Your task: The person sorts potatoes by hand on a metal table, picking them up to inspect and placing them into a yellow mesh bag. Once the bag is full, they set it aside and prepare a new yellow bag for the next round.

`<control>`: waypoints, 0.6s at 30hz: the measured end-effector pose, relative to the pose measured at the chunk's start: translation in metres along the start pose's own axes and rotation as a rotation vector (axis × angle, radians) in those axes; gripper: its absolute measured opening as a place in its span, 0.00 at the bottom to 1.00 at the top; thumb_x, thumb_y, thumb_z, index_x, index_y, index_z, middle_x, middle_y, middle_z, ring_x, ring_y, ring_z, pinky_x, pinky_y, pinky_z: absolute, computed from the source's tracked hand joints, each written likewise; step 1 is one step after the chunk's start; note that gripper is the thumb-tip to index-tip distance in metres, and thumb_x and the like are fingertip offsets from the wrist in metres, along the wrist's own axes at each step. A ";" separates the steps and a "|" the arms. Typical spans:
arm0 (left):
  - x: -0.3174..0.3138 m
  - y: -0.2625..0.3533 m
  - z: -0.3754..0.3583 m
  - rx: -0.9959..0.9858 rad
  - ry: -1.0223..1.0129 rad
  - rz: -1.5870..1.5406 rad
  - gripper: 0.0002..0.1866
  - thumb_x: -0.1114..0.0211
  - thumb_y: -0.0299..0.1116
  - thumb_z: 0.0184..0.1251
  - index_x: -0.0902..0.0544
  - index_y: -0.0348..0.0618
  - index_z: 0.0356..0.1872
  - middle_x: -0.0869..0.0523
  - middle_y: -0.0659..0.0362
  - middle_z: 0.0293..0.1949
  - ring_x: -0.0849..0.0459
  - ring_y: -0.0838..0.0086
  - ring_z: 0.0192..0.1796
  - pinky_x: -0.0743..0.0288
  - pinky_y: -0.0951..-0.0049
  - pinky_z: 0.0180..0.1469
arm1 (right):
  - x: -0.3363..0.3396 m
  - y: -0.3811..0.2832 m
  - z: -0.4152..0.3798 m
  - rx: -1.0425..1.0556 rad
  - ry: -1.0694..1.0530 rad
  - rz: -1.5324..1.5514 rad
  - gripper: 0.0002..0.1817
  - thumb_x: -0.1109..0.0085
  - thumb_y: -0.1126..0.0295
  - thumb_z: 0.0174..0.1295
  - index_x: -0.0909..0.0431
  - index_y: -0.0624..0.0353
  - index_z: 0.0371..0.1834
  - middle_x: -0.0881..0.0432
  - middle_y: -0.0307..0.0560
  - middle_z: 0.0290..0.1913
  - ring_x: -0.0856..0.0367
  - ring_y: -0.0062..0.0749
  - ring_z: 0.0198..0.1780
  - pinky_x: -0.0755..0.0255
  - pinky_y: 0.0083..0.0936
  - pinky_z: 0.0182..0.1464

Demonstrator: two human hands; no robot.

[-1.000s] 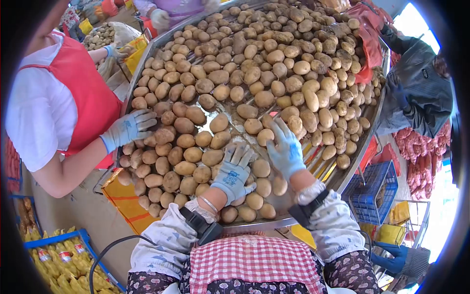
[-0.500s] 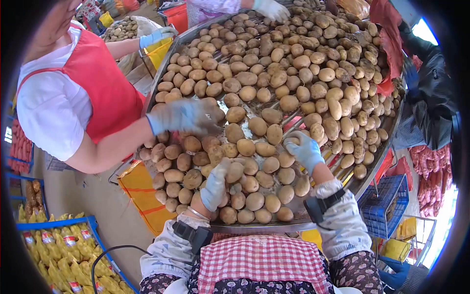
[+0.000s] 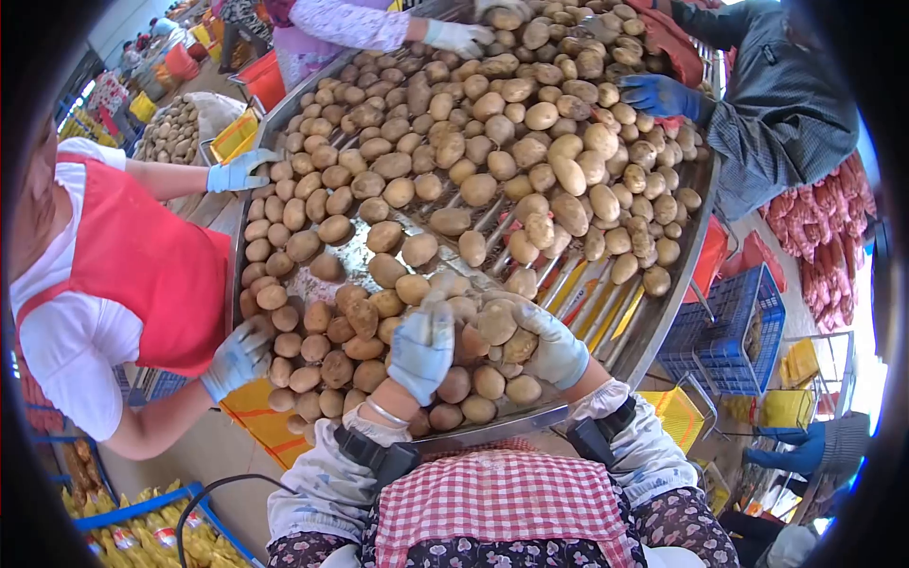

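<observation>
Potatoes [image 3: 388, 166] cover much of a metal sorting table [image 3: 559, 413]. My left hand [image 3: 422, 348], in a pale glove, is among the potatoes near the front edge; its fingers point up and are blurred, and what they hold, if anything, I cannot make out. Just to its right, my right hand [image 3: 549, 346], also gloved, curls round potatoes [image 3: 498, 324] from their right side. Small gaps of bare metal show beyond my hands, and metal rollers [image 3: 582, 298] lie to the right of them.
A co-worker in a red apron [image 3: 142, 275] stands at the left, one gloved hand [image 3: 239, 358] at the table edge. Other co-workers' gloved hands [image 3: 458, 38] reach in at the far side and right. Blue crates [image 3: 724, 331] and yellow baskets [image 3: 674, 413] stand at the right.
My right hand has moved in toward my left, beside potatoes. The view has shifted to the right. The red-aproned co-worker's hand has drawn back to the edge, and a blue-gloved hand now shows.
</observation>
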State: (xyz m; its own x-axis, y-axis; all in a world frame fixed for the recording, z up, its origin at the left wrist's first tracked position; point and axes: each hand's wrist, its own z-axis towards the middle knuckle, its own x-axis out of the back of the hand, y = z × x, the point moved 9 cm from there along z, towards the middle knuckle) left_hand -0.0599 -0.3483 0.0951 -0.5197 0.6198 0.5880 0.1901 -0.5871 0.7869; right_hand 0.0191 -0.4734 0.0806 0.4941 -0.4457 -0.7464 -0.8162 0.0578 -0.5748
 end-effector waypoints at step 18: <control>-0.023 0.055 -0.055 -0.470 -0.236 0.460 0.31 0.40 0.44 0.62 0.30 0.42 0.65 0.35 0.44 0.68 0.38 0.45 0.69 0.49 0.47 0.72 | 0.086 -0.007 -0.102 -0.009 0.084 -0.014 0.30 0.47 0.50 0.66 0.29 0.63 0.62 0.18 0.49 0.50 0.19 0.37 0.51 0.26 0.35 0.56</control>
State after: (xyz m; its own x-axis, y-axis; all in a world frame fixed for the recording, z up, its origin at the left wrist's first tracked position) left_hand -0.0837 -0.4233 0.1147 -0.2674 0.3193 0.9091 -0.0606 -0.9472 0.3148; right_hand 0.0366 -0.6032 0.0549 0.4790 -0.5201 -0.7072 -0.8123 0.0428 -0.5817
